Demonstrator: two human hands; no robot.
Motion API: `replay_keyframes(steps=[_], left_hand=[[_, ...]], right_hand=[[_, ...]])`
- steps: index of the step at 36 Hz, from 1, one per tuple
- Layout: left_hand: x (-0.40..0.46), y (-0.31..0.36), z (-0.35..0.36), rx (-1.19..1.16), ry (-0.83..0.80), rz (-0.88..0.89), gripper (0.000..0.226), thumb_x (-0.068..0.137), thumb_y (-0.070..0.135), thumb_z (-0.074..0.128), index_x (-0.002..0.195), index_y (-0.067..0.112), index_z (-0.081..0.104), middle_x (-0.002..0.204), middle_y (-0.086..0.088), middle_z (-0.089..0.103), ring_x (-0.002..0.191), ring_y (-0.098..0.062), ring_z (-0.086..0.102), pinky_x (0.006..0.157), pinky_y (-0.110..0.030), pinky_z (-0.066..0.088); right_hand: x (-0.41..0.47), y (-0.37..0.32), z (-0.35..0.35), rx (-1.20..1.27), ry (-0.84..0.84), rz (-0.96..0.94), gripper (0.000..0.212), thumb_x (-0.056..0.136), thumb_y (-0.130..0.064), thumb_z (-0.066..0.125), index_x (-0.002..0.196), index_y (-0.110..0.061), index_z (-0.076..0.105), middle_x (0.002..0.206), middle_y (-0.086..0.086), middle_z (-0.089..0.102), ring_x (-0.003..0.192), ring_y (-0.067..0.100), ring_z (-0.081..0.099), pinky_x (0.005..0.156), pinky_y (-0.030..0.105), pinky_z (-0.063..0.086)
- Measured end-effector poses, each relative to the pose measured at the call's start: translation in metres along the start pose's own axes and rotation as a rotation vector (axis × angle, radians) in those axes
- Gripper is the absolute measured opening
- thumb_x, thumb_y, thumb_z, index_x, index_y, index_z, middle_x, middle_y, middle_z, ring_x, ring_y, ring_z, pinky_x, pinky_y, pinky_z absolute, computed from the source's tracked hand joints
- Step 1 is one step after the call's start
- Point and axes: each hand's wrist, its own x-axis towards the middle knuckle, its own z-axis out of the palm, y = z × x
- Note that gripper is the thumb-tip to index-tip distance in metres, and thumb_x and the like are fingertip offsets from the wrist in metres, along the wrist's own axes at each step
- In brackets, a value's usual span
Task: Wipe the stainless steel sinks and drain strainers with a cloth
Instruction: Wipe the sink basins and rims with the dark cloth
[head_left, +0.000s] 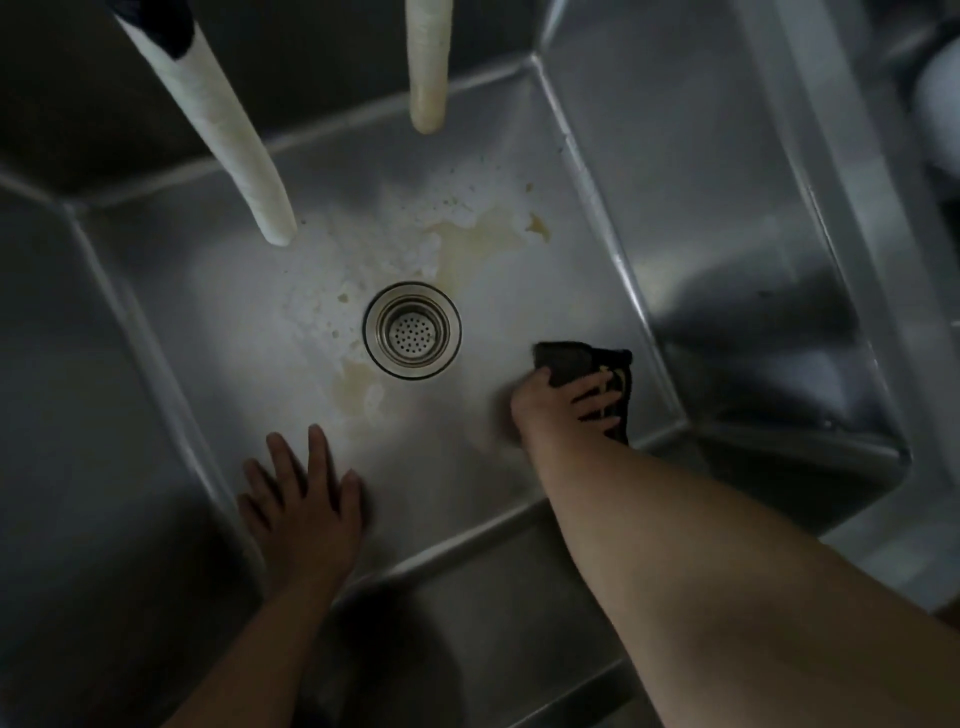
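A deep stainless steel sink (524, 291) fills the view. Its round drain strainer (412, 330) sits in the middle of the floor. White foam and yellowish stains spread behind and to the left of the strainer. My right hand (563, 402) presses a dark cloth (571, 361) onto the sink floor to the right of the strainer, near the right wall. My left hand (304, 506) lies flat with fingers spread on the sink floor at the near left, holding nothing.
Two pale hoses hang down into the sink from above, a long one (228, 135) at the left and a shorter one (427, 67) in the middle. The right sink wall (727, 249) rises steeply. The near rim (519, 623) lies below my arms.
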Motion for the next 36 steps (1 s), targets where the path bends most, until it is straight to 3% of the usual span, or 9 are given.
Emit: replay_keyframes(steps=[2, 6, 13, 16, 20, 25, 28, 31, 36], left_hand=[[0.000, -0.001, 0.001, -0.007, 0.010, 0.006, 0.070, 0.100, 0.055, 0.029, 0.151, 0.047, -0.018, 0.162, 0.000, -0.026, 0.149, -0.033, -0.021, 0.120, -0.054, -0.006], [0.001, 0.000, 0.003, -0.033, 0.030, -0.005, 0.071, 0.099, 0.054, 0.035, 0.152, 0.049, -0.013, 0.162, 0.003, -0.025, 0.150, -0.030, -0.020, 0.121, -0.051, -0.007], [0.005, -0.002, 0.011, -0.023, 0.058, -0.003, 0.072, 0.099, 0.055, 0.033, 0.148, 0.050, -0.020, 0.159, 0.005, -0.030, 0.150, -0.031, -0.020, 0.120, -0.050, -0.008], [0.007, -0.001, 0.012, -0.026, 0.065, -0.005, 0.069, 0.098, 0.058, 0.028, 0.148, 0.050, -0.019, 0.159, 0.005, -0.029, 0.150, -0.032, -0.018, 0.120, -0.051, -0.008], [0.005, 0.004, 0.010, -0.003, 0.043, -0.030, 0.073, 0.099, 0.054, 0.033, 0.146, 0.046, -0.023, 0.156, 0.003, -0.034, 0.150, -0.033, -0.018, 0.120, -0.051, -0.008], [0.005, 0.001, 0.002, 0.024, -0.017, -0.036, 0.073, 0.099, 0.058, 0.027, 0.144, 0.047, -0.029, 0.150, 0.005, -0.043, 0.148, -0.032, -0.025, 0.120, -0.050, -0.009], [0.006, 0.001, -0.001, 0.037, -0.040, -0.029, 0.073, 0.099, 0.059, 0.026, 0.145, 0.046, -0.029, 0.149, 0.004, -0.043, 0.148, -0.032, -0.025, 0.120, -0.050, -0.010], [0.003, 0.002, -0.002, 0.049, -0.044, -0.036, 0.074, 0.099, 0.057, 0.028, 0.147, 0.042, -0.026, 0.151, 0.002, -0.041, 0.149, -0.034, -0.021, 0.121, -0.051, -0.007], [0.003, 0.002, -0.004, 0.084, -0.054, -0.040, 0.074, 0.099, 0.058, 0.029, 0.148, 0.043, -0.025, 0.153, 0.002, -0.038, 0.150, -0.033, -0.019, 0.121, -0.049, -0.005]], right_hand=[[0.013, -0.022, 0.000, 0.002, 0.028, -0.023, 0.081, 0.100, -0.056, 0.029, 0.157, -0.016, -0.014, 0.165, 0.012, -0.019, 0.150, 0.041, -0.016, 0.117, 0.057, -0.014], [0.051, -0.062, -0.011, -0.171, 0.140, -0.399, 0.078, 0.100, -0.055, 0.031, 0.158, -0.025, -0.011, 0.166, 0.005, -0.017, 0.151, 0.035, -0.017, 0.115, 0.063, -0.003], [0.060, -0.163, -0.004, -0.370, 0.092, -0.764, 0.076, 0.098, -0.055, 0.026, 0.157, -0.027, -0.013, 0.166, 0.003, -0.019, 0.150, 0.034, -0.021, 0.114, 0.065, -0.005], [0.047, -0.191, 0.002, -0.591, 0.022, -1.001, 0.076, 0.099, -0.054, 0.029, 0.157, -0.029, -0.014, 0.166, 0.002, -0.021, 0.151, 0.032, -0.021, 0.114, 0.065, -0.006], [0.040, -0.172, 0.002, -0.958, -0.030, -1.407, 0.075, 0.099, -0.057, 0.031, 0.155, -0.037, -0.015, 0.166, -0.005, -0.020, 0.152, 0.026, -0.020, 0.116, 0.065, -0.003], [0.054, -0.112, -0.015, -1.158, -0.076, -1.672, 0.073, 0.098, -0.063, 0.026, 0.155, -0.041, -0.014, 0.166, -0.008, -0.015, 0.153, 0.020, -0.016, 0.115, 0.057, 0.002], [0.072, -0.076, -0.033, -1.076, -0.060, -1.599, 0.072, 0.090, -0.070, 0.013, 0.149, -0.049, -0.023, 0.165, -0.013, -0.016, 0.152, 0.014, -0.016, 0.115, 0.053, 0.001], [0.083, -0.056, -0.037, -0.835, -0.017, -1.213, 0.073, 0.087, -0.072, 0.013, 0.147, -0.053, -0.023, 0.163, -0.017, -0.021, 0.150, 0.011, -0.021, 0.115, 0.057, -0.001], [0.082, -0.114, -0.024, -0.514, 0.083, -0.924, 0.073, 0.092, -0.066, 0.018, 0.153, -0.044, -0.014, 0.165, -0.012, -0.019, 0.151, 0.020, -0.020, 0.112, 0.064, -0.003]])
